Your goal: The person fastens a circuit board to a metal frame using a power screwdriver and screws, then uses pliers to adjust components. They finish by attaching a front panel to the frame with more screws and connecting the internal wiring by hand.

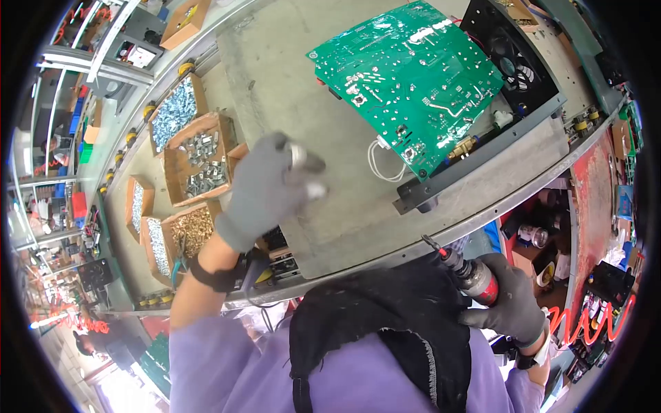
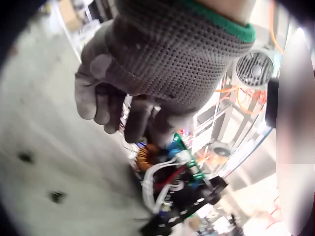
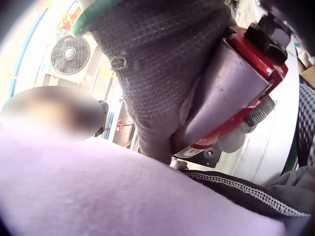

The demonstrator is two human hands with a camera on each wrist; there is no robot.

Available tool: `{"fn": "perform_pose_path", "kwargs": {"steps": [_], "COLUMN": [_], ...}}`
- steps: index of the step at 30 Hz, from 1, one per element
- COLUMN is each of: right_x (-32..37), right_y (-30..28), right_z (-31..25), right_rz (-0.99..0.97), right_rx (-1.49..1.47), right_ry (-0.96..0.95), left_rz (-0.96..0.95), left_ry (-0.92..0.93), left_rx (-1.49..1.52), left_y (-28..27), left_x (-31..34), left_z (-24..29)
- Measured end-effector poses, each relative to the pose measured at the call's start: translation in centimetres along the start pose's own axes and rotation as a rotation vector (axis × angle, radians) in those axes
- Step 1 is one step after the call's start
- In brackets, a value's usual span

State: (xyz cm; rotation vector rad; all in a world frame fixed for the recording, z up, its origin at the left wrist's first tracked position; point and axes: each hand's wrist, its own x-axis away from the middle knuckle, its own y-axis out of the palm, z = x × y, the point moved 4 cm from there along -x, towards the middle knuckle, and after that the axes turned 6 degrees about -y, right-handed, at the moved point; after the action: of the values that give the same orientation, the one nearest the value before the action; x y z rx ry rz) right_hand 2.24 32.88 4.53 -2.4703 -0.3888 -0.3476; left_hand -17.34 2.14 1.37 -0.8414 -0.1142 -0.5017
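Observation:
My left hand [image 1: 292,175], in a grey knit glove, hovers blurred over the grey metal work plate [image 1: 296,89]. Its fingers are curled, and a small shiny piece [image 1: 298,153] seems pinched at the fingertips. In the left wrist view the curled fingers [image 2: 113,108] hide whatever they hold. My right hand [image 1: 509,310], also gloved, grips a red and silver power screwdriver [image 1: 476,277] low by my chest, bit pointing up-left; the right wrist view shows that glove [image 3: 162,73] wrapped round the tool's body [image 3: 231,93]. A green circuit board [image 1: 413,76] lies on a black chassis [image 1: 475,162] far right.
Several cardboard boxes of screws and metal clips [image 1: 200,162] line the bench on the left. A black fan [image 1: 513,58] sits on the chassis beyond the board. White wires [image 1: 382,162] trail from the board's near corner. Cluttered shelves [image 1: 606,289] stand lower right.

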Motion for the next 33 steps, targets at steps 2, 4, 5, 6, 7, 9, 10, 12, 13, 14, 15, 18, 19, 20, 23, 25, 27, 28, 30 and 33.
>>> {"fn": "perform_pose_path", "kwargs": {"steps": [2,4,5,6,7,9,10,12,13,14,15,18,19,20,23,25,27,28,30,33], "right_x": [-0.5,-1.4,-1.7,-1.9,-2.1,-2.4,-2.4,-2.9,-3.1,-3.3,-3.7,-5.5,-6.0,-6.3,-6.8,-6.9,-7.0,-7.0,-7.1,-7.2], "right_y": [0.3,0.3,0.3,0.5,0.7,1.0,1.2,1.5,1.6,1.7,2.0,2.9,3.3,3.7,4.5,4.6,4.7,4.6,4.6,4.3], "right_z": [0.2,-0.7,-1.1,-1.1,-1.1,-1.0,-0.8,-1.0,-1.2,-1.4,-1.7,-3.7,-4.3,-4.8,-5.4,-5.7,-5.7,-5.8,-6.1,-6.8], "right_rz": [-0.040,-0.063,-0.075,-0.087,-0.088,-0.101,-0.105,-0.112,-0.115,-0.117,-0.121,-0.137,-0.147,-0.154,-0.126,-0.105,-0.122,-0.119,-0.141,-0.147], "right_rx": [0.032,0.065,0.095,0.097,0.084,0.073,0.065,0.053,0.071,0.089,0.088,0.095,0.086,0.077,0.069,0.045,0.051,0.053,0.060,0.060], "right_ry": [0.008,-0.021,-0.045,-0.051,-0.059,-0.079,-0.078,-0.087,-0.111,-0.134,-0.138,-0.233,-0.282,-0.329,-0.343,-0.350,-0.311,-0.313,-0.305,-0.322], "left_rz": [0.082,0.113,0.162,0.168,0.204,0.252,0.271,0.298,0.381,0.461,0.411,0.036,-0.057,-0.155,-0.220,-0.230,-0.209,-0.209,-0.123,-0.044], "left_ry": [0.175,0.150,0.161,0.149,0.149,0.137,-0.074,-0.287,-0.265,-0.243,-0.235,-0.437,-0.414,-0.390,-0.352,-0.312,-0.408,-0.404,-0.454,-0.373], "left_rx": [-0.196,-0.119,-0.115,-0.113,-0.080,-0.051,0.062,0.170,0.121,0.073,0.502,1.113,1.206,1.295,1.344,1.349,1.185,1.185,1.109,1.024], "left_y": [1.1,2.7,2.9,2.8,2.6,1.8,0.9,-0.4,-1.4,-2.2,-1.6,0.2,1.4,2.4,3.0,2.8,2.6,2.4,1.8,0.1], "left_x": [1.7,2.6,2.9,3.4,3.9,5.1,5.9,7.3,7.9,8.5,8.6,8.7,8.5,8.4,8.2,8.2,8.3,8.5,9.0,9.4], "left_z": [-1.3,-3.2,-3.1,-3.5,-4.0,-5.1,-6.7,-8.2,-7.8,-7.5,-7.6,-3.2,-2.3,-1.5,0.0,0.4,0.5,0.8,1.1,2.5]}}
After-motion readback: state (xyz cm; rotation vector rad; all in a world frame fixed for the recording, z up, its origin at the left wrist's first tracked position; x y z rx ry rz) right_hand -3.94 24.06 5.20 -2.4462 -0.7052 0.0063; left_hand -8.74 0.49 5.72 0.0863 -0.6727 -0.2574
